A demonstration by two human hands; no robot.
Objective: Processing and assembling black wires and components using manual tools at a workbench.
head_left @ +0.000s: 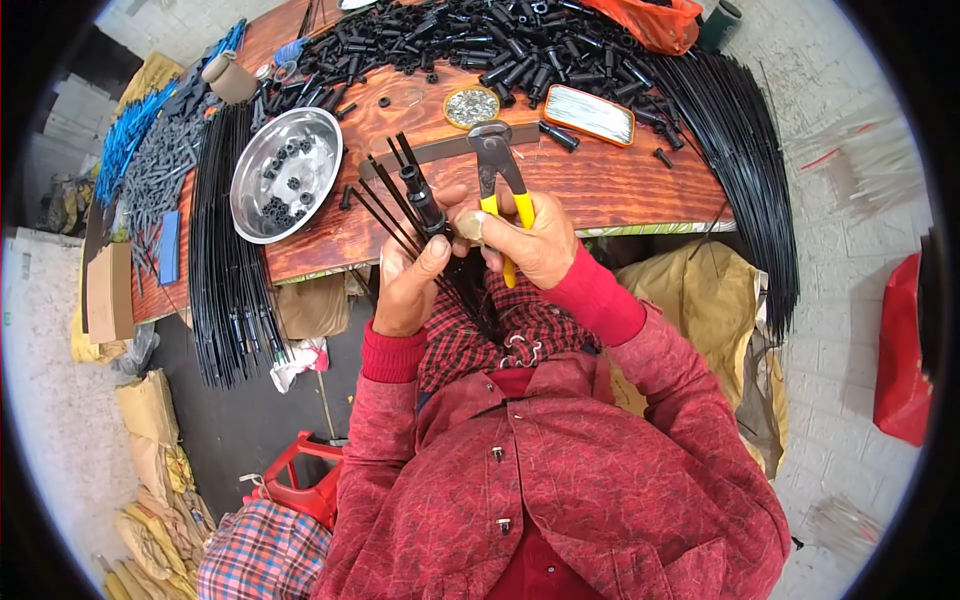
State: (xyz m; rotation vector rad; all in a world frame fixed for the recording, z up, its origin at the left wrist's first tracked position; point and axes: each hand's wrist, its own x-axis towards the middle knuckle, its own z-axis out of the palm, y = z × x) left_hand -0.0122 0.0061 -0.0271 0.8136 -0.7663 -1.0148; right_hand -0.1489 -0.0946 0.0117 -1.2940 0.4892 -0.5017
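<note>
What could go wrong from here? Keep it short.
1. The black rods fan out loosely above the left grip, so one might slip or poke the other hand.
2. The yellow-handled pincers in the right grip appear close to the round dish; a careless swing could perhaps spill its small silver pieces.

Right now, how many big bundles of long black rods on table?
2: left bundle, beside the metal bowl; right bundle, along the table's right edge. The left hand holds a smaller bunch, not counted. More could be hidden behind the black parts.
</note>
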